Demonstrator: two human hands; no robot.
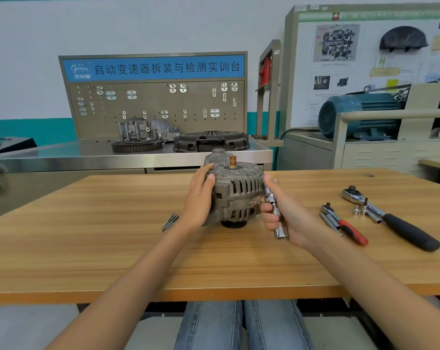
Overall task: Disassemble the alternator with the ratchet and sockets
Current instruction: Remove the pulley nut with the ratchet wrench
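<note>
A grey alternator [235,190] stands on the wooden table [113,248], pulley down, with a copper-coloured shaft end pointing up. My left hand [200,195] holds its left side, fingers spread over the housing. My right hand [284,213] grips a chrome socket extension [274,210] held against the alternator's right side. A large black-handled ratchet [390,219] and a small red-handled ratchet [345,224] lie to the right. Loose sockets [360,210] sit between them.
Long bolts [170,221] lie on the table left of the alternator. Behind it stands a steel bench [62,152] with a gear ring, a housing and a clutch plate below a pegboard. A blue electric motor [360,114] sits at back right.
</note>
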